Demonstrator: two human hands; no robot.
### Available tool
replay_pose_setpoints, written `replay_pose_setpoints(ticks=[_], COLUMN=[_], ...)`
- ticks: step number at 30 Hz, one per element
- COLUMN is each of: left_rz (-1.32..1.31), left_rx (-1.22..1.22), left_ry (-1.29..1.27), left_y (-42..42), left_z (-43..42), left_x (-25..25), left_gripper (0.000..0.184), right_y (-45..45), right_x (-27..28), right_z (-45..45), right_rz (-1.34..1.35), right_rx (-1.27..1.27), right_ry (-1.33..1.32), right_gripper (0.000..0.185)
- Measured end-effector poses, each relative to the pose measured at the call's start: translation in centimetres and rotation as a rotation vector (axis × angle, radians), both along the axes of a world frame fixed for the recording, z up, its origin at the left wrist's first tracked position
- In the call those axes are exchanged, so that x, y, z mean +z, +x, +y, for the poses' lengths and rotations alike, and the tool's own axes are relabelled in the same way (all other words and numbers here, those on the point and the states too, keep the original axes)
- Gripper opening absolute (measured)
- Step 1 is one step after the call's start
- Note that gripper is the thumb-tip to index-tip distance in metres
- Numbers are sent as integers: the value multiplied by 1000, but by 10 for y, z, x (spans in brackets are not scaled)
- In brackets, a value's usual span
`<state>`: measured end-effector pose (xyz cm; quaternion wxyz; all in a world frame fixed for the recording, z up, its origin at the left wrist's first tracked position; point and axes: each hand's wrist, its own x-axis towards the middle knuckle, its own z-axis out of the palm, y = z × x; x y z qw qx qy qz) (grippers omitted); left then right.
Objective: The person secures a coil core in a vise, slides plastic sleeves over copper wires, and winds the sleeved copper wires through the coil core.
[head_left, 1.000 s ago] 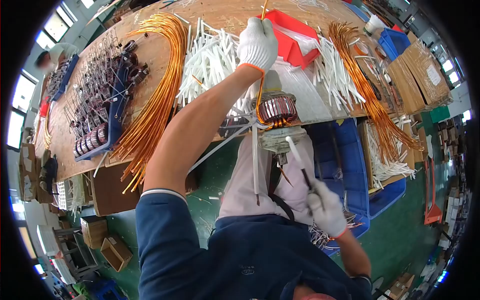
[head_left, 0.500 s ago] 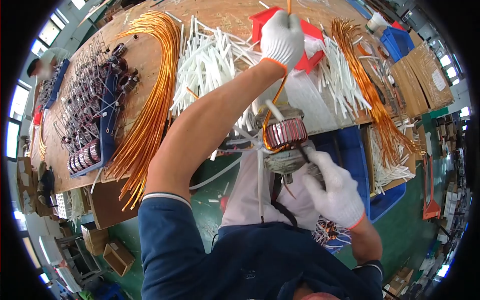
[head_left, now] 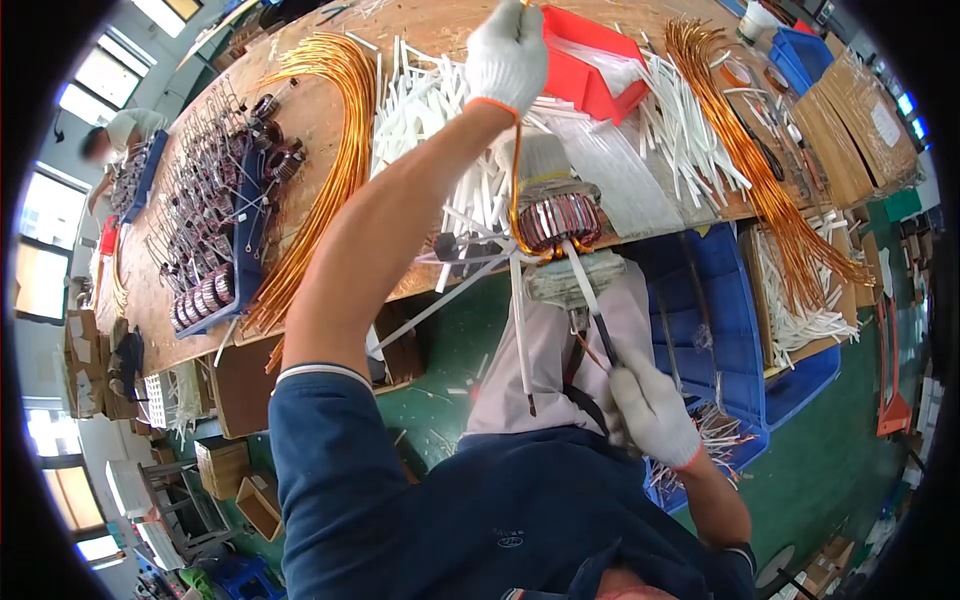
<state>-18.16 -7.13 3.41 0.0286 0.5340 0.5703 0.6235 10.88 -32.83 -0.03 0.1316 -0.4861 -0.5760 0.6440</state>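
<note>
A toroidal coil with close copper windings sits clamped between grey padded jaws above my lap. My left hand, in a white glove, is raised far above the coil and closed on a copper wire. That wire runs down to the coil's left side and bends under it. My right hand, also gloved, is low on the right, closed round the dark end of a thin stick. The stick is white toward the coil and reaches its lower edge. White-sleeved leads stick out from the coil.
White sleeving pieces, a copper wire bundle and a red bin lie on the wooden table. Finished coils stand at left. More wires and blue crates are at right. Another person works far left.
My left hand has moved up and left, drawing the copper wire along. My right hand has dropped away from the coil with the stick, whose white part now shows below the coil.
</note>
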Motion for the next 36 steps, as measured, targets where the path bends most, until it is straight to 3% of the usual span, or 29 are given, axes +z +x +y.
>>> replay_pose_setpoints(ticks=[3,7,9,11,13,14,15,17,19,21,25,27,29,31,33,34,35,36], left_rz=[-99,-156,-191,-165,-257,-245,-239,-181,505,769,477,602,687,655,908,873,922,787], left_rx=[-83,-148,-199,-206,-241,-218,-212,-513,-224,-264,-925,-1043,-1228,-1210,-939,-872,-986,-905], left_ry=[-87,-22,6,-77,38,96,88,-226,-429,-518,-1200,-1390,-1124,-1175,-1421,-1555,-1396,-1406], left_y=[4,24,27,24,26,26,24,7,-44,-98,-110,-88,-87,-88,-86,-91,-100,-108], left_z=[19,30,30,38,33,21,-1,-50,-70,-76,-94,-96,-91,-82,-73,-65,-60,-60], left_x=[-20,-23,-21,-21,-12,-2,17,49,51,24,-17,-37,-64,-66,-42,-37,-29,-22], left_gripper=[33,35,35,31,30,33,33,40,26,26,27,28,31,37,41,43,46,53], right_y=[-37,-53,-53,-53,-40,-33,-29,-22,-18,-20,-15,-17,-18,-17,-17,-17,-16,-15], right_x=[5,36,37,60,56,50,44,31,24,21,18,22,21,18,20,21,21,20], right_z=[37,68,72,74,68,56,47,32,29,30,31,31,30,30,31,31,32,32], right_rz=[97,114,-5,-144,-201,-313,-304,-306,-282,-208,-198,-208,-212,-205,-214,-218,-215,-216], right_rx=[-18,-5,101,109,338,183,186,96,68,93,93,86,70,65,62,66,66,66], right_ry=[67,-92,252,117,899,682,676,685,686,640,670,684,688,692,664,644,643,644], right_gripper=[35,29,29,30,32,33,33,31,27,23,28,24,21,21,22,23,23,24])
